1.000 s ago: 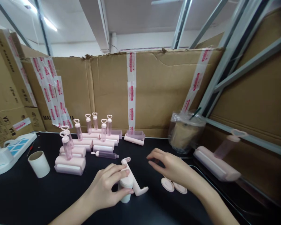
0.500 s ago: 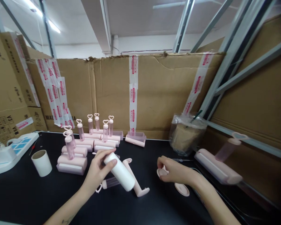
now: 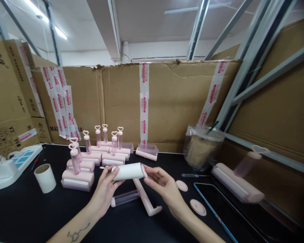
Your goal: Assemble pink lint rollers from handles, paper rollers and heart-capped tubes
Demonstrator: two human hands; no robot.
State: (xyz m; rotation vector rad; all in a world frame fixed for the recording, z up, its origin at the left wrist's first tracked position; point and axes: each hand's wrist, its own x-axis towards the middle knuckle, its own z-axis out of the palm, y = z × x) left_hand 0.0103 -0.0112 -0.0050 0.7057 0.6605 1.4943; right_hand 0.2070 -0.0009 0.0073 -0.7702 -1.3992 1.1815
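Observation:
My left hand (image 3: 106,184) is closed around the left end of a white paper roll (image 3: 129,171), held level above the table. At its other end, my right hand (image 3: 164,185) pinches a pink round end cap (image 3: 144,170) against the opening; how far in it sits I cannot tell. Below the roll lie a pink roller handle (image 3: 146,199) and a clear pink tube (image 3: 125,198). To the right of my right hand are two loose pink discs, an upper disc (image 3: 181,185) and a lower disc (image 3: 198,207).
Several pink lint rollers (image 3: 77,179) with heart-topped handles stand at the back left. A white cardboard-core roll (image 3: 45,179) and a power strip (image 3: 25,162) are farther left. On the right are a phone (image 3: 228,209), a bagged drink cup (image 3: 202,148) and another lint roller (image 3: 236,182).
My right hand has picked up a pink end cap and moved left to the roll's end. My left hand has turned the roll from slanted to nearly level.

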